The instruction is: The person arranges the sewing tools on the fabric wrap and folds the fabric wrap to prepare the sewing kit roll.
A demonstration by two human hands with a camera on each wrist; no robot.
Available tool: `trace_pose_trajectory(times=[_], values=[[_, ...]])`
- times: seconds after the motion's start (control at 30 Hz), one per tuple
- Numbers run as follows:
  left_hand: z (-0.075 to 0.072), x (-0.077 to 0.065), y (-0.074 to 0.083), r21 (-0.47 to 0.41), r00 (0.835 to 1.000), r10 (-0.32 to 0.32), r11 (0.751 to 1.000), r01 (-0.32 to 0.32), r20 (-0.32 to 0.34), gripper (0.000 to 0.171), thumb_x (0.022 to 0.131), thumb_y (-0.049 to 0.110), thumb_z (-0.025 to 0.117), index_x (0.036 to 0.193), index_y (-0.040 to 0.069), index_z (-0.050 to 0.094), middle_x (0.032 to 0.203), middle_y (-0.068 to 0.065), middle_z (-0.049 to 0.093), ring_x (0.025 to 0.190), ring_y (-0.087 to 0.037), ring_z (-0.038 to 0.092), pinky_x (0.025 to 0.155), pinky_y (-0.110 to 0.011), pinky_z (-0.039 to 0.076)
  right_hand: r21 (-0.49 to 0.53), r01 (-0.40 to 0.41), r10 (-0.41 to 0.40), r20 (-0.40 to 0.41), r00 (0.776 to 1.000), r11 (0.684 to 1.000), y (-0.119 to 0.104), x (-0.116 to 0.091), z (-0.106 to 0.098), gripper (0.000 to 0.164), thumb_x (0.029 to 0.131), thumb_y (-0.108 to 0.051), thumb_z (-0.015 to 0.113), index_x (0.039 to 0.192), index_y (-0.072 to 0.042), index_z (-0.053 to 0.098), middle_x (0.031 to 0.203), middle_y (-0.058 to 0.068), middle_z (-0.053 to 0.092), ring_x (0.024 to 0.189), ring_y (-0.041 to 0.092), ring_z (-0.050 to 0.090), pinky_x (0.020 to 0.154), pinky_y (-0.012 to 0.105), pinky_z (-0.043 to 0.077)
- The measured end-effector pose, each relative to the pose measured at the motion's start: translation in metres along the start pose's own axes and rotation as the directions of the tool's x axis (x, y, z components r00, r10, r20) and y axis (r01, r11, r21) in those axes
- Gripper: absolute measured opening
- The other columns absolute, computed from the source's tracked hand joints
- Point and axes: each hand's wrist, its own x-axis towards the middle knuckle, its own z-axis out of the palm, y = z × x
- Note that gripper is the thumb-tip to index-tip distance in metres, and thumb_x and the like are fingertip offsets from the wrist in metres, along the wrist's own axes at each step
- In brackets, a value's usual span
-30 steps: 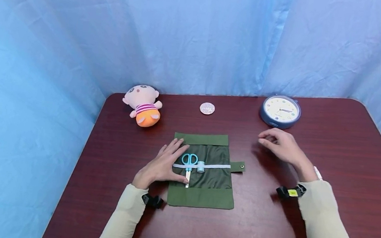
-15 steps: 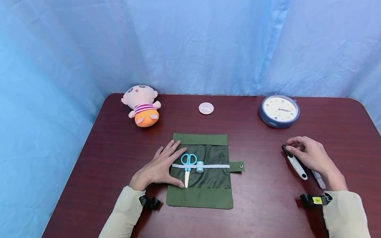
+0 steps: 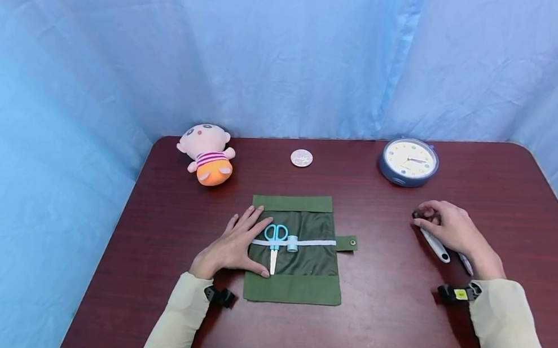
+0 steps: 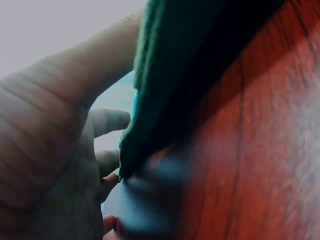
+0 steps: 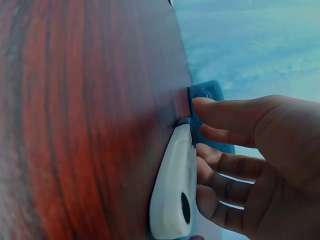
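In the head view a green fabric roll-up pouch lies unfolded on the table. My left hand rests spread on its left edge, thumb near the blade tips of light-blue scissors. A white elastic strap crosses the scissors and a small light-blue cylinder. At the right, my right hand curls its thumb and fingers about the black end of a white-handled tool, which lies against the table. The tool's working end is hidden. A narrow grey item shows partly beneath the hand.
Along the back stand a plush doll, a round silvery disc and a blue alarm clock. The pouch's snap tab points right. Blue curtains hang behind the dark red table.
My right hand has moved right and down from near the clock to the white-handled tool, and its fingers have closed in about the black end. My left hand stays on the pouch.
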Motion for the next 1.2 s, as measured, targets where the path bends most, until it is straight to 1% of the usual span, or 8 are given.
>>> trace_pose_trajectory(times=[0.2,0.4,0.5,0.57,0.77,0.87,1.0,1.2], values=[[0.0,0.001,0.0,0.005,1.0,0.011,1.0,-0.011,-0.002,0.117,0.068,0.057,0.087,0.16,0.018,0.026,0.171,-0.012,0.008,0.159,-0.036,0.003,0.123,-0.067,0.008,-0.021,-0.02,0.021,0.027,0.999,1.0,-0.006,-0.012,-0.003,0.038,0.092,-0.026,0.072,0.119,0.001,0.066,0.099,0.014,0.066,0.083,0.021,0.058,0.071,0.036,0.047],[0.0,0.001,-0.001,0.008,1.0,0.019,1.0,-0.019,-0.006,0.117,0.069,0.057,0.087,0.16,0.017,0.026,0.171,-0.012,0.008,0.159,-0.036,0.003,0.123,-0.067,0.009,-0.026,-0.061,0.061,0.03,0.998,0.998,-0.01,-0.028,-0.004,0.044,0.092,-0.03,0.073,0.122,0.001,0.064,0.102,0.016,0.065,0.084,0.022,0.058,0.07,0.036,0.047],[0.0,0.001,0.0,0.007,1.0,0.018,1.0,-0.018,-0.005,0.116,0.069,0.057,0.086,0.16,0.018,0.026,0.171,-0.012,0.007,0.159,-0.036,0.003,0.123,-0.067,0.009,-0.049,-0.076,0.076,-0.009,0.997,0.996,-0.012,-0.037,-0.005,0.043,0.091,-0.029,0.074,0.121,0.0,0.064,0.1,0.016,0.065,0.083,0.023,0.059,0.068,0.037,0.048],[0.0,0.0,0.0,0.005,1.0,0.019,1.0,-0.019,-0.004,0.116,0.069,0.057,0.086,0.16,0.018,0.026,0.171,-0.012,0.007,0.159,-0.036,0.003,0.123,-0.067,0.009,-0.063,-0.092,0.089,-0.043,0.995,0.994,-0.013,-0.044,-0.004,0.045,0.089,-0.028,0.075,0.122,0.001,0.064,0.101,0.018,0.065,0.084,0.025,0.061,0.068,0.043,0.051],[0.0,0.0,0.0,0.004,1.0,0.026,1.0,-0.026,-0.009,0.116,0.069,0.057,0.087,0.16,0.017,0.027,0.171,-0.013,0.008,0.159,-0.037,0.004,0.123,-0.068,0.009,-0.077,-0.118,0.108,-0.125,0.986,0.99,-0.014,-0.063,0.0,0.042,0.088,-0.023,0.076,0.119,0.002,0.064,0.113,0.026,0.06,0.098,0.037,0.057,0.079,0.059,0.048],[0.0,0.0,0.0,0.006,1.0,0.026,1.0,-0.026,-0.011,0.116,0.068,0.056,0.087,0.16,0.016,0.027,0.171,-0.014,0.009,0.159,-0.037,0.004,0.123,-0.068,0.01,-0.094,-0.101,0.084,-0.175,0.981,0.99,-0.012,-0.071,0.003,0.039,0.086,-0.023,0.078,0.114,0.001,0.067,0.115,0.027,0.06,0.103,0.042,0.053,0.085,0.061,0.044],[0.001,0.001,-0.001,0.006,1.0,0.023,1.0,-0.023,-0.007,0.116,0.069,0.057,0.086,0.16,0.017,0.027,0.171,-0.013,0.008,0.159,-0.037,0.004,0.123,-0.068,0.009,-0.136,-0.076,0.043,-0.236,0.971,0.988,-0.009,-0.078,0.009,0.039,0.081,-0.022,0.082,0.108,0.003,0.07,0.111,0.029,0.06,0.102,0.045,0.05,0.088,0.06,0.039],[0.001,0.0,-0.001,0.004,1.0,0.014,1.0,-0.014,0.0,0.117,0.069,0.058,0.086,0.16,0.017,0.026,0.171,-0.012,0.007,0.159,-0.037,0.003,0.123,-0.068,0.008,-0.183,-0.059,0.008,-0.265,0.964,0.981,-0.005,-0.084,0.016,0.035,0.073,-0.018,0.086,0.097,0.004,0.073,0.11,0.029,0.06,0.102,0.044,0.05,0.092,0.06,0.035]])
